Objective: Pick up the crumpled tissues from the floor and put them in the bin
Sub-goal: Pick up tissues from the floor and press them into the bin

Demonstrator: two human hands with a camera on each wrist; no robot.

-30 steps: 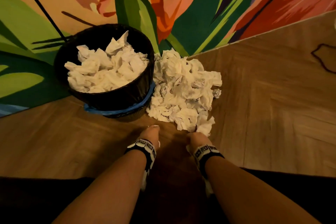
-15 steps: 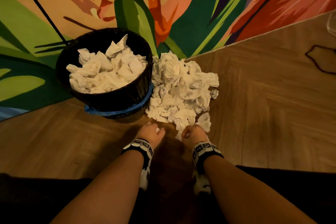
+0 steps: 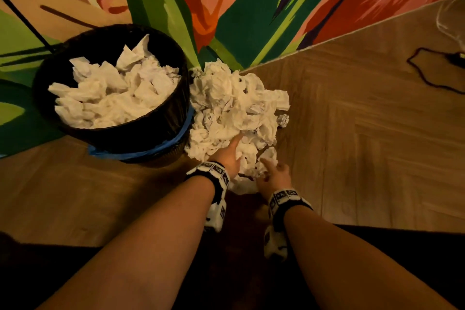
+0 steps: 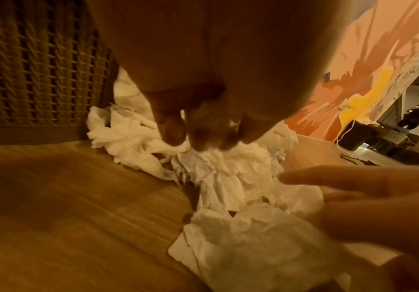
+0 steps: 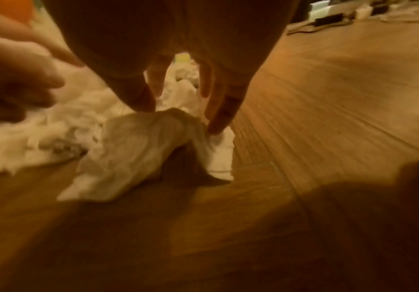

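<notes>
A black bin (image 3: 141,134), its woven wall (image 4: 40,69) close to my left hand, holds several crumpled white tissues (image 3: 113,98). Right of it a pile of crumpled tissues (image 3: 234,108) lies on the wooden floor. My left hand (image 3: 234,148) reaches into the near edge of the pile, and its bunched fingertips (image 4: 201,142) pinch a tissue (image 4: 216,164). My right hand (image 3: 271,171) is beside it. The right hand's thumb and spread fingers (image 5: 216,118) touch a loose tissue (image 5: 138,150) on the floor without closing on it.
A colourful painted wall (image 3: 226,7) rises behind the bin and the pile. One small tissue ball (image 3: 283,119) lies at the pile's right edge. A dark cable (image 3: 427,75) snakes over bare floor at far right. My dark-clothed knees fill the bottom edge.
Both hands have moved forward from the bare floor into the near edge of the pile. The right hand's fist has opened over a tissue, and the camera has come closer.
</notes>
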